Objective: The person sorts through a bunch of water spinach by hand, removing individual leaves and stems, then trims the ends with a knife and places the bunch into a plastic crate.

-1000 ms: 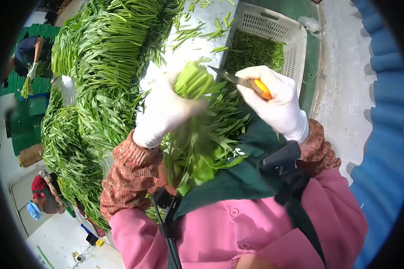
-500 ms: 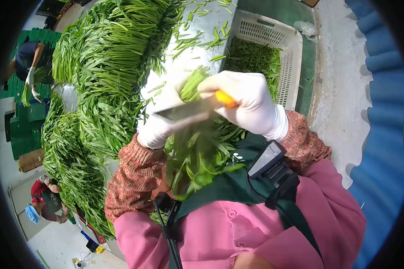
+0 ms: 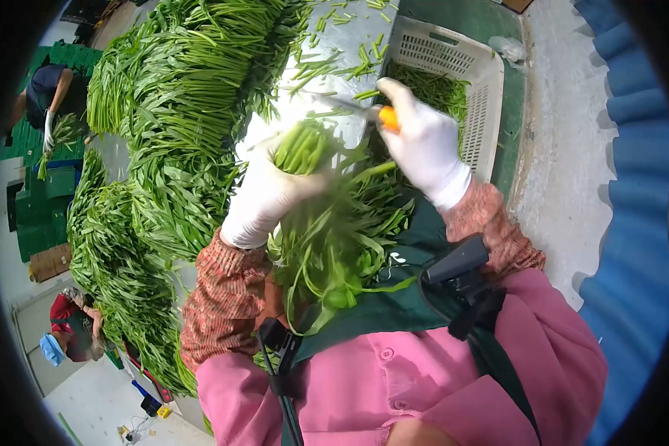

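Observation:
My gloved left hand is closed round a bunch of leafy green stalks; the cut ends point up and the leaves hang down over my apron. In my gloved right hand is a knife with an orange handle. Its blade, blurred by motion, points left above the metal table, past the far side of the bunch. One stalk slants from the bunch toward my right hand.
Long piles of the same greens line the left of the table, with cut stalk pieces strewn beside them. A white plastic crate with trimmings stands at the right. Two people work at the far left, one holding greens.
The knife has moved from across the front of the bunch up and away to the far side. My right hand has shifted right, and the bunch's cut ends now show fully.

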Tool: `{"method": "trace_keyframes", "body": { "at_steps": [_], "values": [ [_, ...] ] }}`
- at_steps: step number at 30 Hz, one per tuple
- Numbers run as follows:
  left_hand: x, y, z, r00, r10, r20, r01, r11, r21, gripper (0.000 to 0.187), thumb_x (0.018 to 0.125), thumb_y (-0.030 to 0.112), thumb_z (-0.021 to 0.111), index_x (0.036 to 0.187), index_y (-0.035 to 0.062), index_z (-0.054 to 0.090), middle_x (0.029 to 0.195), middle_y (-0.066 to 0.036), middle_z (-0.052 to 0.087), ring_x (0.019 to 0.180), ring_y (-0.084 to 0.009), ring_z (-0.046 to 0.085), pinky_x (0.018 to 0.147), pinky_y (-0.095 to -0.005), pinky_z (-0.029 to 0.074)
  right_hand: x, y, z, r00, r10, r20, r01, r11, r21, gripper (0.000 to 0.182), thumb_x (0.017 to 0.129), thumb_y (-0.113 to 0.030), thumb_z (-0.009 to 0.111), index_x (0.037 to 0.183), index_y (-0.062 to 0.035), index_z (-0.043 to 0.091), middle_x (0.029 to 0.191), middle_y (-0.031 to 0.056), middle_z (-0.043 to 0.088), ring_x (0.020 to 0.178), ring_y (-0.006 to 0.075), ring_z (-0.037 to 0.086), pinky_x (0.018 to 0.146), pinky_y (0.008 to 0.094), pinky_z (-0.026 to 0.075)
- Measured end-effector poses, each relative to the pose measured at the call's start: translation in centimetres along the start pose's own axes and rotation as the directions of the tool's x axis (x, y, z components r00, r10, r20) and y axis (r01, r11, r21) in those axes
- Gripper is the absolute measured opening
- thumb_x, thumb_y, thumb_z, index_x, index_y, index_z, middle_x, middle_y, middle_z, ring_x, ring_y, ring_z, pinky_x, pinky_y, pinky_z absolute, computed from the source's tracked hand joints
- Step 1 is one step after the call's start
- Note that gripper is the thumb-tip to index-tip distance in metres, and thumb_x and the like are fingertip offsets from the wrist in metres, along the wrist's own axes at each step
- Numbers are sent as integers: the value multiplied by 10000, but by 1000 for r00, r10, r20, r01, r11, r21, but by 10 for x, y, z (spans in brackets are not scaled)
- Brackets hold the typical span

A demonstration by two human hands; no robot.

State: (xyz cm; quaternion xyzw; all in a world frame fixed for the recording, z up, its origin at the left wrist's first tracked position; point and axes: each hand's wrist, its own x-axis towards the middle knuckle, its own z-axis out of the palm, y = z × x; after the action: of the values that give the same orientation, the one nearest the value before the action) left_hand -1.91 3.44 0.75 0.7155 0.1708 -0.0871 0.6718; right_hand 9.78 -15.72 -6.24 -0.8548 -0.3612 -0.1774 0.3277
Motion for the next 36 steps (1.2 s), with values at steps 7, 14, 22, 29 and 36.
{"method": "trace_keyframes", "body": {
  "at_steps": [7,14,22,29,36],
  "values": [
    [-19,-19,-26,992,-26,-123,11,993,-121,294,761,85,718,1026,-4,626,802,-67,675,673,-131,628,565,-266,519,-11,2,-18,740,374,560,-672,458,582,382,907,-203,730,1242,-66,608,665,-49,542,614,31,486,584,213,433],
    [-25,-17,-28,992,-43,-118,17,978,-208,194,768,48,748,925,-21,659,757,-45,658,560,-134,618,527,-262,521,-40,2,29,759,-39,650,-498,610,617,599,892,-330,734,1352,9,555,711,15,602,607,83,532,618,251,480],
    [-32,-28,-32,985,-44,-169,-1,967,-254,246,790,28,707,1019,-16,629,833,-71,671,709,-142,636,667,-280,521,-61,-24,40,397,-77,914,-900,163,405,299,963,-303,655,934,-6,663,685,49,664,428,55,459,404,249,332],
    [-32,-42,-50,969,12,-245,-92,944,-316,255,810,58,675,1049,-13,624,801,-86,685,684,-142,635,647,-263,512,-39,-20,15,827,219,519,-549,518,656,136,921,-118,688,947,15,672,752,6,634,698,48,531,641,242,464],
    [-28,-52,-60,977,-19,-212,-88,872,-482,443,819,101,712,1222,-13,567,1000,-140,700,939,-253,687,824,-371,587,-10,-65,7,822,-512,248,228,696,680,284,744,-103,723,1008,-138,625,809,63,627,670,296,662,561,406,514]
  ]
}}
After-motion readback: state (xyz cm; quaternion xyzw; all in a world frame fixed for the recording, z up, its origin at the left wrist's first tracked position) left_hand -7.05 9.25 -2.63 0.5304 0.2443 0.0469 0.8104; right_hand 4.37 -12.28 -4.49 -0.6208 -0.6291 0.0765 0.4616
